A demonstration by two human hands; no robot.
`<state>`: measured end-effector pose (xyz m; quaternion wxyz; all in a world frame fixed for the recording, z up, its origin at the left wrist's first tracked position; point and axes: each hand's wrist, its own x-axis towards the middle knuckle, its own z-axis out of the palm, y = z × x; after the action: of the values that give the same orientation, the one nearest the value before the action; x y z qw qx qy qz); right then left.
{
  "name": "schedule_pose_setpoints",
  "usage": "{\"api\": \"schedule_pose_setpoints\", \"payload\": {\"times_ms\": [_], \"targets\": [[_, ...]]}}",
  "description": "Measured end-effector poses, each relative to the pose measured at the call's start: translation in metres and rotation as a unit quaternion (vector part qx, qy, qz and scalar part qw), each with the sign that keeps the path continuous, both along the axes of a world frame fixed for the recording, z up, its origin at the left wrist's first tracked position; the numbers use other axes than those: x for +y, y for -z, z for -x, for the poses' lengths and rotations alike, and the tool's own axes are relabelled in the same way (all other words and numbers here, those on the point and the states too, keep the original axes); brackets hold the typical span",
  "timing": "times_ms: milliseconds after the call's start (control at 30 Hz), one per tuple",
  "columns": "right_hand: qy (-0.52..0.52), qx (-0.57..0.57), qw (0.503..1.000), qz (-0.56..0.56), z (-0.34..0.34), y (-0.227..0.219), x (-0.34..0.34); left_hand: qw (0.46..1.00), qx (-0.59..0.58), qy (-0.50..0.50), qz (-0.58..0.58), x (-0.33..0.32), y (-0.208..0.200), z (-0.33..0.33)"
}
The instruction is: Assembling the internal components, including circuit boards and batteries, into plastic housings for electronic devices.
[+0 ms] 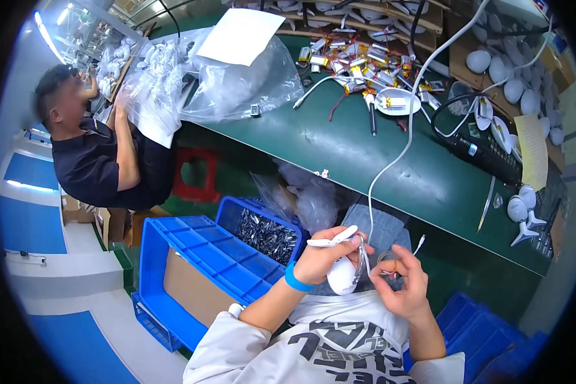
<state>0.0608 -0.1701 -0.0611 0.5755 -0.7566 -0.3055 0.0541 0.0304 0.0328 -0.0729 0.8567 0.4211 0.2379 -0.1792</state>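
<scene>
Over my lap, my left hand (323,261) is closed around a small white plastic device with a rounded, egg-shaped shell (342,276) and a flat white arm (333,238). A clear or shiny strip (361,256) shows at its edge. My right hand (404,283) is beside it, fingers curled, its fingertips at a white cable (370,217) that hangs down from above between my hands. Behind the right fingers, thin wires show partly, and a small white plug (420,242) sticks out. My fingers cover much of the device.
On the green workbench (326,137) lie a heap of small wired batteries (358,61), an open white shell (397,101), a black tool (486,157) and plastic bags (249,83). Blue crates (198,237) and a bin of dark parts (265,237) stand left. A co-worker (102,141) sits farther left.
</scene>
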Motion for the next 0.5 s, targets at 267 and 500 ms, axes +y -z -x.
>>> {"api": "schedule_pose_setpoints", "payload": {"times_ms": [267, 500], "targets": [[-0.023, -0.139, 0.990, 0.030, -0.003, -0.006, -0.004, 0.998, 0.004, 0.012, 0.061, -0.006, 0.007, -0.005], [0.011, -0.116, 0.993, -0.011, -0.004, -0.012, -0.008, 0.999, -0.021, 0.009, 0.031, -0.013, 0.005, -0.003]]}}
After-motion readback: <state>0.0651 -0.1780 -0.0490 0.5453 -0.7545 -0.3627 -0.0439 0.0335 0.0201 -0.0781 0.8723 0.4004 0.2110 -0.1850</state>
